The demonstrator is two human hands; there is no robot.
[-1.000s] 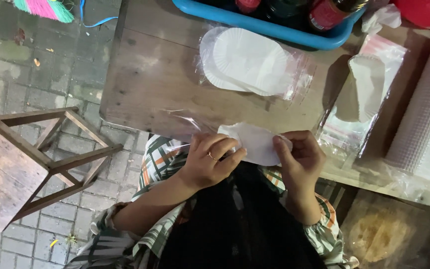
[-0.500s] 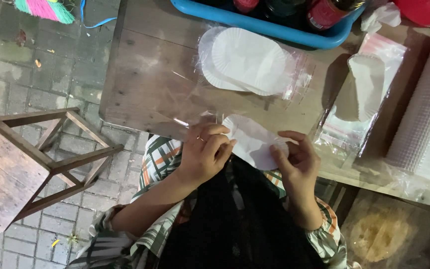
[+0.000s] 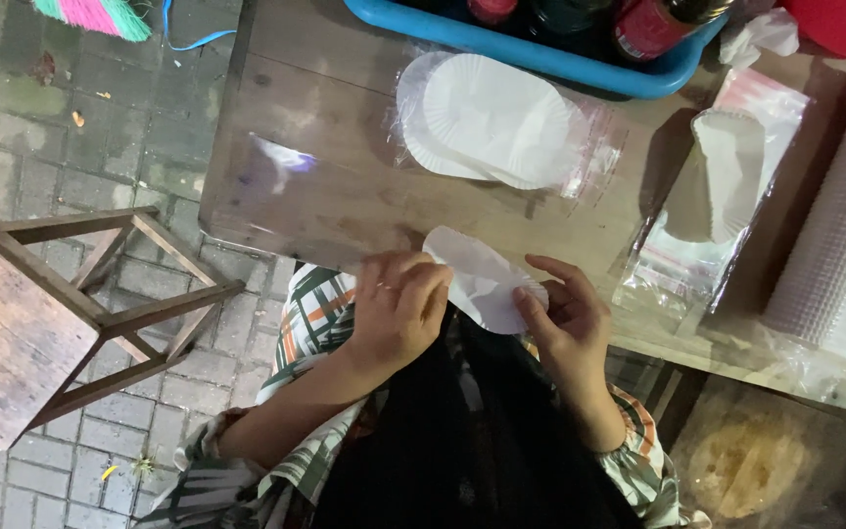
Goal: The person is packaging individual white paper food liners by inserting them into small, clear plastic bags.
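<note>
Hands meet at the near edge of the wooden bench [image 3: 345,137], both closed on one white paper liner [image 3: 482,284]. The left hand [image 3: 399,309] curls its fingers over the liner's left end, while the right hand [image 3: 570,318] pinches its right edge between thumb and fingertips. The liner lies tilted, partly over the bench edge and partly above the person's lap. Farther back on the bench, a clear bag of white paper liners [image 3: 492,122] lies flat, just in front of a blue tray [image 3: 540,54] holding bottles. Another bagged stack of liners [image 3: 722,186] sits to the right. A wooden stool [image 3: 41,313] stands on the paved floor to the left.
</note>
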